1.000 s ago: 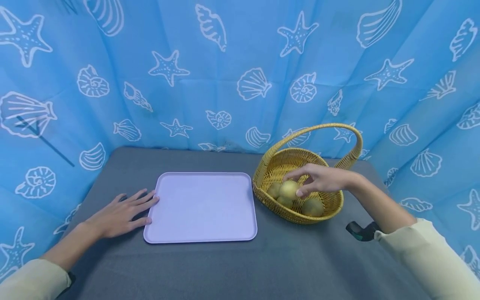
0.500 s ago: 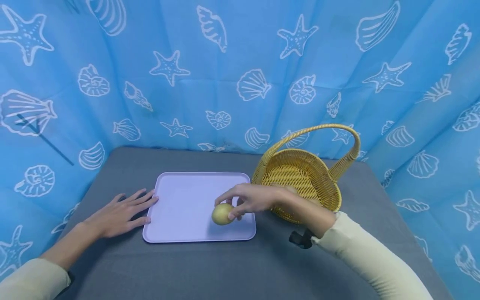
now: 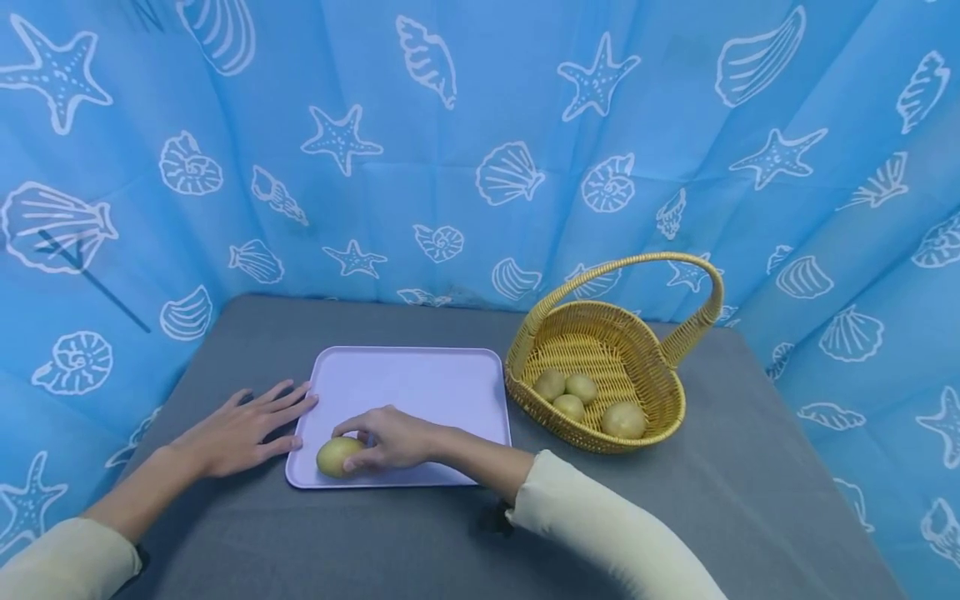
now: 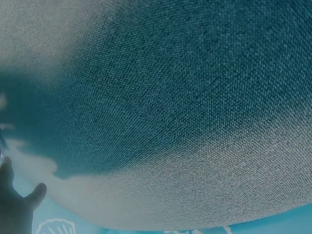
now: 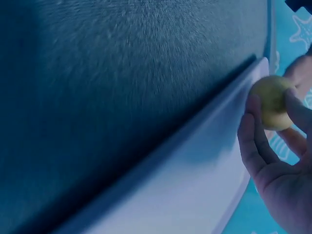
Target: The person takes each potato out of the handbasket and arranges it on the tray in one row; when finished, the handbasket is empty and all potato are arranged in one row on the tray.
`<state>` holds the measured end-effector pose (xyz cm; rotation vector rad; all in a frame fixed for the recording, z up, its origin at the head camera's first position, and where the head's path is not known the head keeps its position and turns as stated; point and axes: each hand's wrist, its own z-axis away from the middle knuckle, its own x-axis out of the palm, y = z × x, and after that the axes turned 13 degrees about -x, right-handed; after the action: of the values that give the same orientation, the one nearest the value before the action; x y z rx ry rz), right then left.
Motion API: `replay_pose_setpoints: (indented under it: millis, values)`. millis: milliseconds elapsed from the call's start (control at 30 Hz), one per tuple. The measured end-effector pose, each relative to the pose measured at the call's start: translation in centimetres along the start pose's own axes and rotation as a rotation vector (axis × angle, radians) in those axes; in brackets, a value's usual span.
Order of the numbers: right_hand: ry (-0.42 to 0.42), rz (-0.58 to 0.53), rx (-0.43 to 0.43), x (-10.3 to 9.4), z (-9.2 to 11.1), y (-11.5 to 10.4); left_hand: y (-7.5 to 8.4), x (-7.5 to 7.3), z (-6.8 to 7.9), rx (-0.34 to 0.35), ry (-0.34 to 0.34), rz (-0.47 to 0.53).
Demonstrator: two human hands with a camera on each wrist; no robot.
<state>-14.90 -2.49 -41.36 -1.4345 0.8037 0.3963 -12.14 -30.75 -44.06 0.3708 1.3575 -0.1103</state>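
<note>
A yellowish potato [image 3: 337,457] is at the front left corner of the lilac tray [image 3: 427,392]. My right hand [image 3: 393,442] grips it between thumb and fingers, close over the tray. In the right wrist view the potato [image 5: 273,105] shows between the thumb and curled fingers. My left hand [image 3: 240,429] lies flat with spread fingers, its fingertips at the tray's left edge. Only a dark outline of the left hand [image 4: 17,204] appears in the left wrist view. To the right, a wicker basket [image 3: 667,400] contains several potatoes [image 3: 622,419].
A grey cloth [image 3: 390,550] covers the table. The basket's tall arched handle [image 3: 645,257] rises above its rim, just right of the tray. Behind the table hangs a blue curtain [image 3: 450,192] printed with shells and starfish.
My right hand has lifted the potato out of the basket and carried it left across the tray to its front left corner. The left hand has stayed in place.
</note>
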Motion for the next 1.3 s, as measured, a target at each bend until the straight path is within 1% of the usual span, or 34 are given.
replay_pose_setpoints:
  millis: [167, 267, 367, 467, 567, 700, 800, 867, 967, 1067, 1133, 1233, 1300]
  values:
    - [0.059, -0.010, 0.051, 1.0, -1.3, 0.2, -0.1, 0.1, 0.1, 0.007, 0.002, 0.004]
    - [0.100, -0.038, 0.083, 1.2, -1.8, 0.4, -0.2, 0.1, 0.0, 0.009, 0.001, 0.006]
    - [0.113, -0.062, 0.095, 1.0, -2.1, 0.5, -0.2, 0.1, -0.1, 0.011, 0.000, 0.006]
    - [0.095, -0.080, 0.098, 0.8, -2.2, 0.5, -0.2, 0.1, 0.0, 0.008, -0.005, 0.010]
    - [0.057, -0.072, 0.106, 0.4, -1.9, 0.5, -0.1, 0.1, 0.0, 0.009, -0.007, 0.013]
    - [-0.022, -0.040, 0.102, -0.4, -0.6, 0.4, 0.0, 0.1, 0.0, 0.007, -0.006, 0.016]
    - [-0.071, -0.046, 0.087, -1.7, 1.3, -0.2, 0.1, 0.1, 0.0, -0.006, -0.014, 0.020]
    - [-0.089, -0.057, 0.079, -2.9, 3.1, -0.8, 0.2, 0.1, 0.0, -0.016, -0.022, 0.019]
    - [-0.108, -0.072, 0.059, -5.0, 6.3, -1.6, 0.2, 0.2, -0.1, -0.021, -0.027, 0.016]
    - [-0.115, -0.083, 0.071, -7.2, 10.1, -2.0, 0.1, 0.2, -0.1, -0.023, -0.028, 0.016]
    - [-0.114, -0.076, 0.118, -8.7, 12.7, -2.2, 0.0, 0.3, -0.2, -0.023, -0.027, 0.016]
    - [-0.107, -0.081, 0.219, -10.9, 16.6, -2.2, 0.0, 0.3, -0.2, -0.021, -0.025, 0.012]
    - [-0.091, -0.105, 0.266, -12.2, 18.9, -2.0, -0.1, 0.3, -0.2, -0.018, -0.022, 0.010]
